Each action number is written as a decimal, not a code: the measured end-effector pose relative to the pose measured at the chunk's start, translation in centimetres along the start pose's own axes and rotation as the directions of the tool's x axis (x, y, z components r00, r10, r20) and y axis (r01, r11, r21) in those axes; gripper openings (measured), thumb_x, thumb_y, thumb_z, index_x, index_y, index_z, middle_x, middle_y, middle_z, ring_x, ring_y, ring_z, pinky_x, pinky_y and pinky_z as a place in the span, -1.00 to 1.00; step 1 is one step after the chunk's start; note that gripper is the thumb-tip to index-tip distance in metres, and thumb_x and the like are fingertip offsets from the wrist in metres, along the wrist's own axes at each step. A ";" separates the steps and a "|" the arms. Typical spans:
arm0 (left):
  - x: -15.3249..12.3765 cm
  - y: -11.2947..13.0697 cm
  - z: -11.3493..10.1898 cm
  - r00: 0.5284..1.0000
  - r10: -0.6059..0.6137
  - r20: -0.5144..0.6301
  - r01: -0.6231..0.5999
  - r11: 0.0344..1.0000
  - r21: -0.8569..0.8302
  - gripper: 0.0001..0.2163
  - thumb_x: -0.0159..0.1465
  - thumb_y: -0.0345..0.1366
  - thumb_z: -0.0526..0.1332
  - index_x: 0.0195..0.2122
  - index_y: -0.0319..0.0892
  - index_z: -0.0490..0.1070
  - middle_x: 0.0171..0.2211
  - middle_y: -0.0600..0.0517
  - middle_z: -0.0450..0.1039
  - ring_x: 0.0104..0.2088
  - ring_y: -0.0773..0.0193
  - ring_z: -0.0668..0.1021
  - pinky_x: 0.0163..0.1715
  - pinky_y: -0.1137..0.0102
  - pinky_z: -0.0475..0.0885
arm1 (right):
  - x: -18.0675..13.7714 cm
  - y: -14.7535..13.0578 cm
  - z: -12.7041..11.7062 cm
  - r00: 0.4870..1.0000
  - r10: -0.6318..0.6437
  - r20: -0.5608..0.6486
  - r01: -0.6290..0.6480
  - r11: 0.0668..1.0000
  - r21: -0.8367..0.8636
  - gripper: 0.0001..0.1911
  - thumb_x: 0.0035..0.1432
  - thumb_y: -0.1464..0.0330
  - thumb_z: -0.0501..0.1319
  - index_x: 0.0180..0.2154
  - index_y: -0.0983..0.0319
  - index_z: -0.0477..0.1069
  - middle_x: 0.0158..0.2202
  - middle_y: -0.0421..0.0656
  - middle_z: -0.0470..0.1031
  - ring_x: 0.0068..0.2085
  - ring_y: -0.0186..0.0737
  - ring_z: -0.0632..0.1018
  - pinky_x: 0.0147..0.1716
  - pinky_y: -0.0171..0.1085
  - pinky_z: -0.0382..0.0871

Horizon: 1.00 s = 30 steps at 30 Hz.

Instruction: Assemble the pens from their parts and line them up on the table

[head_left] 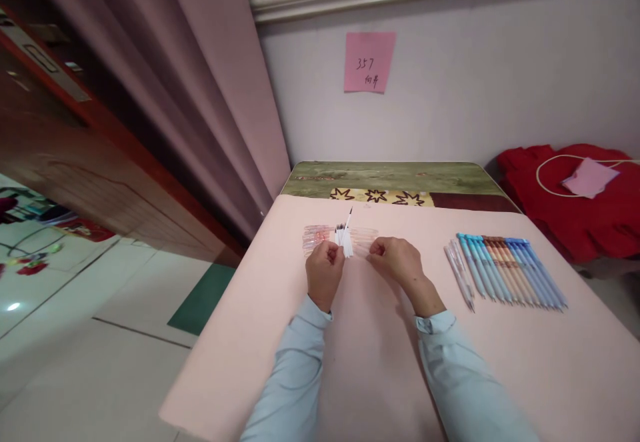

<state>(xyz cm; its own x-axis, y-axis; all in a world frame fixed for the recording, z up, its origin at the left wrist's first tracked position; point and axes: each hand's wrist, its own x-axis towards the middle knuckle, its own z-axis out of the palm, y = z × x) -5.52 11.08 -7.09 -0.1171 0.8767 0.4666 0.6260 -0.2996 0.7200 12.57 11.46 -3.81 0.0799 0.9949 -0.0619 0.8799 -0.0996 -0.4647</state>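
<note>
My left hand (324, 274) is closed in a pinch on a thin white pen refill (349, 221) with a dark tip, which points up and away from me. Under it lies a bunch of white refills (345, 247) with dark tips. To the left is a row of clear, pinkish pen barrels (315, 234), partly hidden by my left hand. Clear pieces (365, 233), which look like pen parts, lie on the right side of the refills. Beside them my right hand (400, 260) has its thumb and fingertips together; what they hold, if anything, is too small to name.
On the right of the pink-covered table (370, 375) lies a row of blue and brown pens (510, 272), with several clear pens (460, 275) at its left end. A red cloth-covered stool (530, 195) stands beyond. At the left are a curtain (200, 62) and a wooden door (100, 162).
</note>
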 end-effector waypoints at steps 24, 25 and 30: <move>1.2 0.2 -1.4 0.826 -0.507 0.246 0.419 0.260 -0.870 -0.71 0.08 -0.22 0.41 -0.29 -0.17 0.34 -0.25 -0.06 0.60 -0.30 0.24 0.65 -0.41 0.46 0.54 | 0.1 0.8 -2.1 0.997 -0.061 -0.055 0.064 0.996 0.069 -0.92 -0.02 0.34 0.22 -0.42 0.13 0.50 -0.44 -0.23 0.58 -0.39 -0.22 0.51 -0.44 -0.31 0.16; 1.3 0.2 -1.5 0.817 -0.521 0.247 0.415 0.234 -0.879 -0.71 0.08 -0.23 0.42 -0.28 -0.17 0.33 -0.28 -0.05 0.61 -0.30 0.23 0.66 -0.40 0.46 0.54 | 0.2 1.1 -2.2 0.996 -0.052 -0.073 0.063 0.985 0.158 -0.91 -0.02 0.34 0.23 -0.40 0.14 0.49 -0.44 -0.24 0.57 -0.41 -0.24 0.51 -0.44 -0.32 0.18; 1.4 -0.1 -1.8 0.796 -0.563 0.221 0.385 0.190 -0.903 -0.72 0.11 -0.25 0.41 -0.28 -0.18 0.35 -0.39 -0.01 0.60 -0.33 0.23 0.67 -0.37 0.44 0.55 | 0.3 1.4 -1.7 0.989 -0.136 -0.066 0.149 0.805 0.575 -0.76 0.02 0.29 0.23 -0.24 0.20 0.53 -0.41 -0.21 0.56 -0.42 -0.29 0.51 -0.43 -0.36 0.30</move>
<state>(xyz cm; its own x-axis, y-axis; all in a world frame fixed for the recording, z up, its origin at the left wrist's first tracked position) -7.11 11.66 -5.64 -0.2751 0.9501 -0.1473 -0.6227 -0.0593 0.7802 14.67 11.69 -2.97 -0.0096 0.9982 0.0598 0.4504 0.0577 -0.8910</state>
